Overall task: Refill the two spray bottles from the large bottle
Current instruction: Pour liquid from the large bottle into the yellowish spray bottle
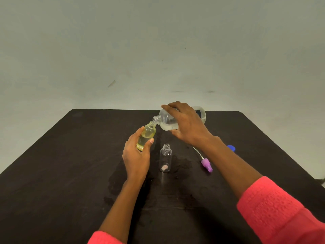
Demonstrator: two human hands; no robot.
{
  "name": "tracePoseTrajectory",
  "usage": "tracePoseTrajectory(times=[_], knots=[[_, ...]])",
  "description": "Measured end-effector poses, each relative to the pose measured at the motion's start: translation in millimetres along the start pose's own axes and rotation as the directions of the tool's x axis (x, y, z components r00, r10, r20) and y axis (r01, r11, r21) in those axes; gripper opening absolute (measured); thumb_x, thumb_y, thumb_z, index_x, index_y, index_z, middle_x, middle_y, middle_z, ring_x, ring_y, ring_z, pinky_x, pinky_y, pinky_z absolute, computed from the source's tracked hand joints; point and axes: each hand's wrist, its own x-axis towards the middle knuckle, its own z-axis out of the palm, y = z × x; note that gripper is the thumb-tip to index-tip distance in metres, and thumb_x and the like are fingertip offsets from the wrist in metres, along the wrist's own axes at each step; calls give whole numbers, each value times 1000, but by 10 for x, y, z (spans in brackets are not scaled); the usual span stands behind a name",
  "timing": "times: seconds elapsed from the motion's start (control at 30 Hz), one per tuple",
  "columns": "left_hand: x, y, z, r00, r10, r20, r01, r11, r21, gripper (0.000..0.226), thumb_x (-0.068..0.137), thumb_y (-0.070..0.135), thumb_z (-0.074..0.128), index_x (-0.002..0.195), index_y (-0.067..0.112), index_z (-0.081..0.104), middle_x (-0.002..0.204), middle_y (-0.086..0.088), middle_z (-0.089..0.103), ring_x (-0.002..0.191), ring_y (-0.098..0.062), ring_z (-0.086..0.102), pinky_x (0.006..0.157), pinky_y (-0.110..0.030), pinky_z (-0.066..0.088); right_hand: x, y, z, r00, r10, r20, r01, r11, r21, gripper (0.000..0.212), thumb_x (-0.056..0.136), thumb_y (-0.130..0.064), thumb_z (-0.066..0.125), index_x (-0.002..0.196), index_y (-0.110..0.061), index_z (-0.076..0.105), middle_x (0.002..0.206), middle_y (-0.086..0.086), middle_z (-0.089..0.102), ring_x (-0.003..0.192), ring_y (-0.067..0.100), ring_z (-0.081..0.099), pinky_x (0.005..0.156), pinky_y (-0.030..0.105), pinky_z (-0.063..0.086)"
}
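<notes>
Head cam looks down on a dark table (70,155) with a clear spray bottle (165,158) standing upright and uncapped, so I'll place everything off that one.

Just behind it to the left, the left hand (136,156) is wrapped around a yellowish spray bottle (146,136). It's held off the table and tilted, open neck pointing up and to the right, with pale yellow liquid up to about the shoulder.

Behind the clear spray bottle, the right hand (188,125) grips the large bottle (167,120) from above, tipped almost flat. Its threaded mouth is right at the neck of the yellowish one. It's see-through, with clear liquid pooled along the low side. The hands are apart, each clamped on its own bottle.

Hard to see:
- The right hand covers most of the large bottle's dark label.
- I can't tell if anything is actually flowing.
- There's something small and pinkish at the bottom of the clear spray bottle, maybe a reflection.

To its right lies a purple spray head (207,165) with a white tube. Further right, a blue cap (231,148) is half hidden behind the right forearm. Wet patches (182,164) darken the table beside and in front of the clear spray bottle.
</notes>
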Motion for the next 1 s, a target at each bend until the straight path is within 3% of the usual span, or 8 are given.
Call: tracePoseTrajectory(times=[1.0], knots=[[-3, 9, 2, 1000, -10, 0, 10, 1000, 11, 44, 81, 18, 71, 121, 31, 58, 115, 12, 63, 107, -9, 58, 91, -43, 49, 9, 2, 13, 1000, -8, -1, 8, 1000, 6, 75, 64, -4, 76, 133, -14, 48, 126, 10, 53, 113, 30, 50, 94, 38, 40]])
